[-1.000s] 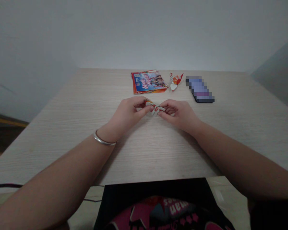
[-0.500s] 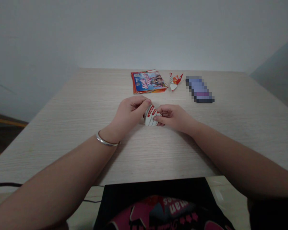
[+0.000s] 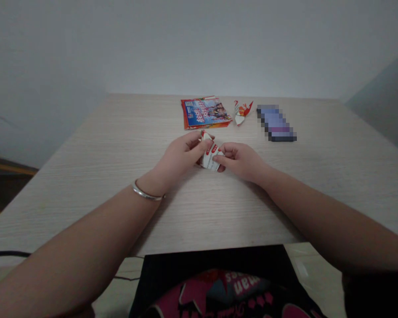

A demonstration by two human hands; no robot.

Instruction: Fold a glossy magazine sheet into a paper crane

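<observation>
Between my two hands is a small folded paper, white with red printed labels and lines of dark text. My left hand grips its left and upper part, thumb on the front face and fingers behind. A silver bangle circles the left wrist. My right hand pinches the paper's right edge between thumb and fingers. Both hands are just above the table, and the fingers hide the back of the paper.
A stack of colourful printed leaflets lies beyond my hands. To its right are a folded red-and-white paper figure and a phone with a blurred screen. The pale wooden table meets a wall behind.
My left thumb has come down onto the paper's front, and a folded tip now shows above it. The paper has turned slightly; my right hand keeps its pinch.
</observation>
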